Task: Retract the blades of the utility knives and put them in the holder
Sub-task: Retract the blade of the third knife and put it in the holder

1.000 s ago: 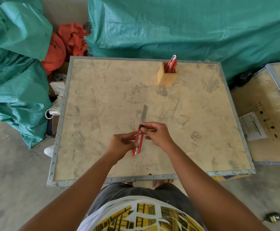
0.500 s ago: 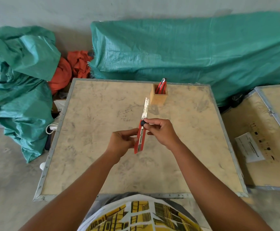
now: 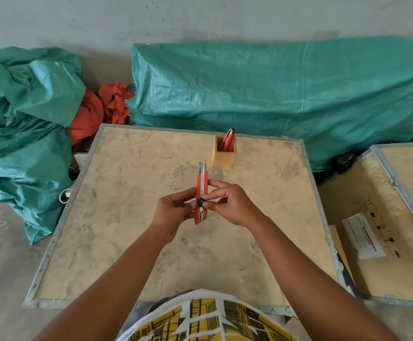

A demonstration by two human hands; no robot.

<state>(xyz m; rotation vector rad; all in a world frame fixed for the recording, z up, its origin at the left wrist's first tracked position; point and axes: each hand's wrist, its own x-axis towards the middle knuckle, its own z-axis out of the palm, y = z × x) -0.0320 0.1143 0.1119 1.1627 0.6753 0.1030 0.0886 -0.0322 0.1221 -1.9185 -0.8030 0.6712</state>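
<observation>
A red utility knife (image 3: 201, 183) is held above the middle of the wooden table (image 3: 131, 242), pointing away from me. Only a short stub of its blade shows at the far tip. My left hand (image 3: 173, 210) grips the knife's body from the left. My right hand (image 3: 230, 205) pinches the black slider knob, which sits low on the handle. A small wooden holder (image 3: 223, 155) stands at the table's far edge, right of centre, with red utility knives (image 3: 228, 141) upright inside it.
Green tarpaulin (image 3: 274, 94) covers things behind the table and lies heaped at the left (image 3: 23, 119). Orange cloth (image 3: 97, 109) sits between them. A second wooden crate (image 3: 385, 217) with a paper label stands at the right.
The slider knob has moved down the handle toward me and the long exposed blade has drawn back into the knife to a short stub. The camera view has tilted up.
</observation>
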